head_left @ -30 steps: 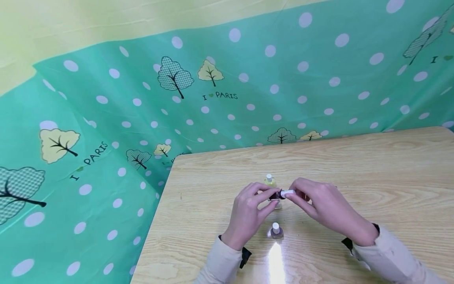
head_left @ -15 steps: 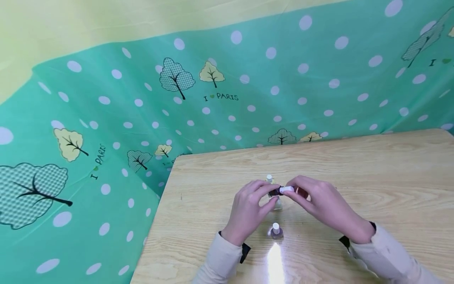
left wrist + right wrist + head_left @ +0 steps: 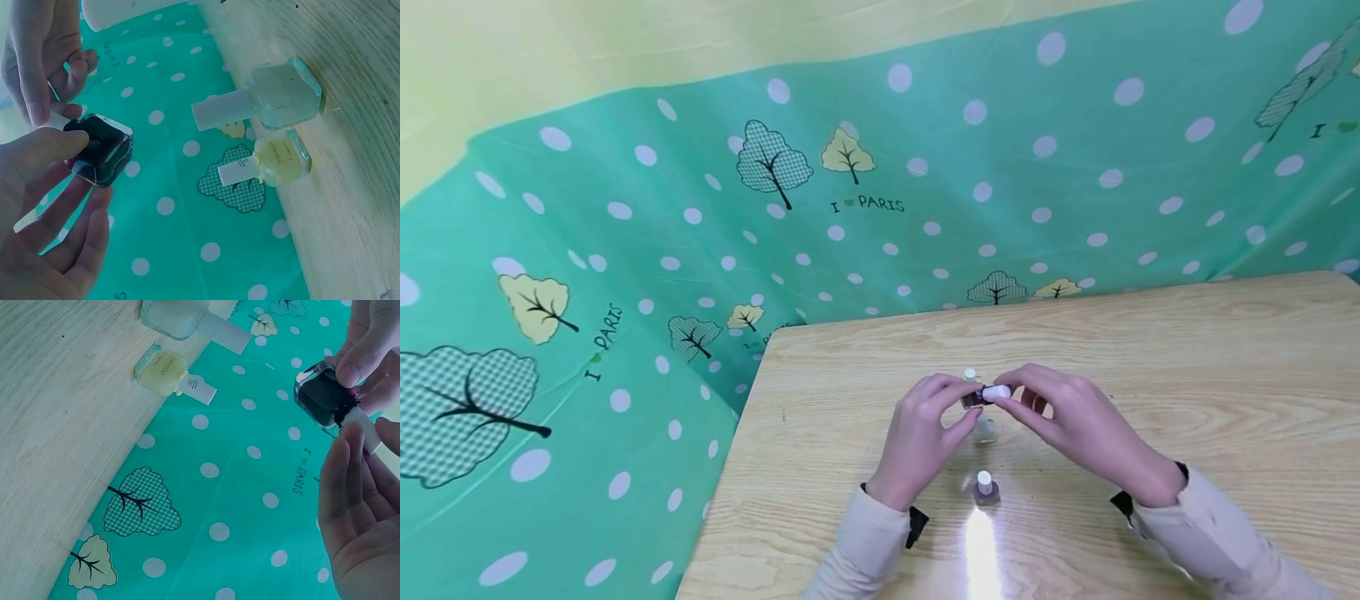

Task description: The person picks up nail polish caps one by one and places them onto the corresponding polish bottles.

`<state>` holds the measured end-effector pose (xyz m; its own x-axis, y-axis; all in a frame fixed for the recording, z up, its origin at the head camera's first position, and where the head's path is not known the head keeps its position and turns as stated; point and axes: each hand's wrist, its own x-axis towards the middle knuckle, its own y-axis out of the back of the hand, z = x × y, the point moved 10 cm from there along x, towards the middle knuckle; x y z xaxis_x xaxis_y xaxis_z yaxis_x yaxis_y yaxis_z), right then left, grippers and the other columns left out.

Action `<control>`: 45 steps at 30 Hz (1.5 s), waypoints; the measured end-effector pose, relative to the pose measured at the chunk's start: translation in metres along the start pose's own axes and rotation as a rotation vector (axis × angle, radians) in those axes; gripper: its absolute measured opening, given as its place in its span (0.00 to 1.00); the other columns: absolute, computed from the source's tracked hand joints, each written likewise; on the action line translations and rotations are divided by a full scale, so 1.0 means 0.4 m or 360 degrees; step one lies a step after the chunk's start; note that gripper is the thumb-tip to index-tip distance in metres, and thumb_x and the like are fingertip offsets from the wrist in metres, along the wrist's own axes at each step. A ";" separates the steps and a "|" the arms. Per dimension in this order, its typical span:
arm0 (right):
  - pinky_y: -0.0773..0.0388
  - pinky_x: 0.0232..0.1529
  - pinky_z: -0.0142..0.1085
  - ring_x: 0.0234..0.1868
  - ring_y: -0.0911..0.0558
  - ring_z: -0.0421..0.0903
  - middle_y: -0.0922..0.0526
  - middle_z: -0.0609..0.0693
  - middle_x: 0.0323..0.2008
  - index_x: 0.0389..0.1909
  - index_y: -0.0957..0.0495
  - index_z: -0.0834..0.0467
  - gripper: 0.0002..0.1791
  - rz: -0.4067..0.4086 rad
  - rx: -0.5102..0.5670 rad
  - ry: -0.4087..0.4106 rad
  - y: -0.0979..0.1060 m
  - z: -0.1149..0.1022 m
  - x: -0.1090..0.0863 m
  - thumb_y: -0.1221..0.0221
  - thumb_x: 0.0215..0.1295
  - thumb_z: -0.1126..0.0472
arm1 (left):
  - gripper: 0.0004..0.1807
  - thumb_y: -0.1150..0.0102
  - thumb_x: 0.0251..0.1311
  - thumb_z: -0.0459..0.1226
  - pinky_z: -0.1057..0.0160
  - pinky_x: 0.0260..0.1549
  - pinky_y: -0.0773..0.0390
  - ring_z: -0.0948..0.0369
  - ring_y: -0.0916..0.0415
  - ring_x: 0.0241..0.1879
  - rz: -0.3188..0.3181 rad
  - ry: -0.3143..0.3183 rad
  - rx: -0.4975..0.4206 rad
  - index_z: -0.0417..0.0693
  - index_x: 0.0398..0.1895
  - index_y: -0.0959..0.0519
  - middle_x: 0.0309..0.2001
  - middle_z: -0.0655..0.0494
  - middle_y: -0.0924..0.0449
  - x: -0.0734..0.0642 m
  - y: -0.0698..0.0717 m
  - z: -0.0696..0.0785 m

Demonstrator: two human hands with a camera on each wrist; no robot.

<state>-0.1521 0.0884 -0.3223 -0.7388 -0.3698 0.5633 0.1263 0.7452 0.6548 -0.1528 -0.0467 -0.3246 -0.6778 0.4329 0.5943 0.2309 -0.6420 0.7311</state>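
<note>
My left hand (image 3: 925,433) grips a small glass nail polish bottle (image 3: 115,140) with very dark polish, thumb on one face and fingers behind. The bottle lies tilted on its side, above the table. Its white cap (image 3: 362,428) is pinched between the thumb and fingers of my right hand (image 3: 1067,417). Dark polish shows around the neck beside the cap in the right wrist view. Beyond the hands stands a nail polish bottle with yellow polish (image 3: 281,159), beside one with pale, whitish polish (image 3: 284,94). Both have white caps.
A greyish-purple nail polish bottle (image 3: 986,493) stands on the wooden table (image 3: 1150,350), nearer to me than the hands. Light glares on the tabletop just in front of it. A green dotted cloth (image 3: 865,250) hangs behind and left of the table.
Both hands have shifted slightly up and left in the head view, carrying the dark nail polish bottle with them. My right fingers have moved around the cap, and its angle has turned a little.
</note>
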 end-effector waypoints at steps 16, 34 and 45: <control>0.20 0.30 0.28 0.30 0.22 0.31 0.15 0.41 0.38 0.46 0.18 0.55 0.10 -0.0043 0.0034 -0.0031 -0.011 0.037 0.040 0.35 0.64 0.63 | 0.13 0.30 0.55 0.33 0.69 0.45 0.19 0.62 0.18 0.42 0.0050 0.0085 -0.0102 0.47 0.45 0.14 0.41 0.56 0.15 0.036 -0.015 -0.057; 0.17 0.42 0.42 0.43 0.19 0.44 0.19 0.46 0.45 0.52 0.21 0.57 0.15 -0.0195 -0.0116 -0.0156 -0.024 0.137 -0.001 0.35 0.64 0.63 | 0.13 0.30 0.56 0.33 0.66 0.39 0.18 0.62 0.18 0.41 0.0023 0.0364 -0.0207 0.47 0.46 0.16 0.43 0.57 0.14 0.055 -0.070 -0.187; 0.18 0.49 0.48 0.50 0.20 0.49 0.21 0.52 0.51 0.57 0.24 0.60 0.19 -0.0368 -0.0123 -0.0332 -0.063 0.231 -0.043 0.39 0.69 0.56 | 0.13 0.32 0.57 0.31 0.62 0.43 0.16 0.60 0.18 0.42 -0.0038 0.0653 -0.0427 0.45 0.46 0.16 0.44 0.54 0.14 0.045 -0.133 -0.300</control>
<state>-0.2036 0.1274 -0.3951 -0.8725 -0.3968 0.2851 -0.0166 0.6072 0.7944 -0.2608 -0.0808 -0.3929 -0.9123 0.1993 0.3577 0.0604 -0.7985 0.5990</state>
